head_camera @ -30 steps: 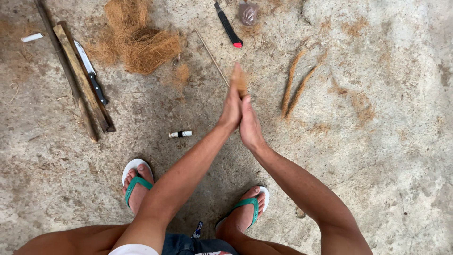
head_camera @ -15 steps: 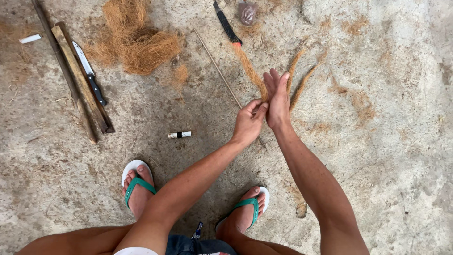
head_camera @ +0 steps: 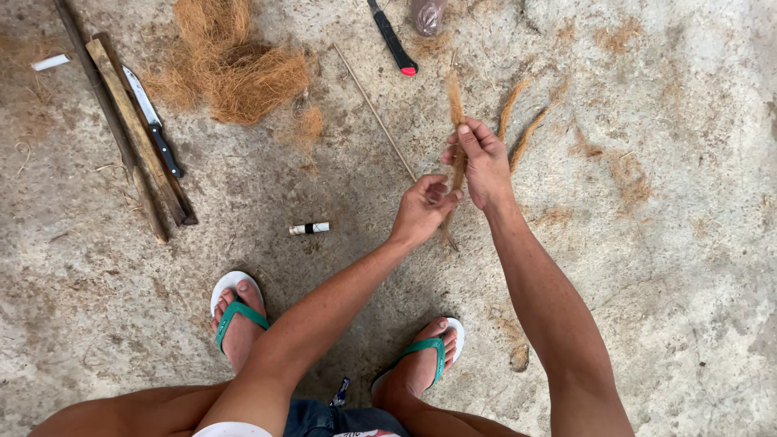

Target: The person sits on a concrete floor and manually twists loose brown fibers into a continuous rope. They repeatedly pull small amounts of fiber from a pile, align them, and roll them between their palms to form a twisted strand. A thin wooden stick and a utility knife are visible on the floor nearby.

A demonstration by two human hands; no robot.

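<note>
**A:** What takes up most of the view?

**B:** A rough concrete floor [head_camera: 688, 267], grey and dusted with loose brown fibre. The person's bare legs and feet in white sandals with green straps [head_camera: 236, 311] stand at the bottom edge.

**A:** And the biggest thing lying on it?

**B:** A heap of coconut fibre [head_camera: 235, 69] at upper left. Just left of it lie two long wooden sticks [head_camera: 137, 133], with a black-handled knife [head_camera: 154, 121] resting against them.

**A:** What are the hands doing?

**B:** The right hand [head_camera: 484, 166] is closed around a twisted fibre strand [head_camera: 456, 109], thumb and fingers pinching it so that its tuft stands up above the fist. The left hand [head_camera: 422, 209] sits just below and beside it, fingers curled onto the strand's lower part, which runs down between the two hands to a short tail underneath.

**A:** Anything near them?

**B:** Two finished fibre twists [head_camera: 526, 121] lie on the floor just right of the right hand. A thin straight stick [head_camera: 374, 109] slants to the left, a black tool with a red tip [head_camera: 392, 39] lies above, and a small white cylinder with a dark band [head_camera: 309, 229] sits left of the left hand.
</note>
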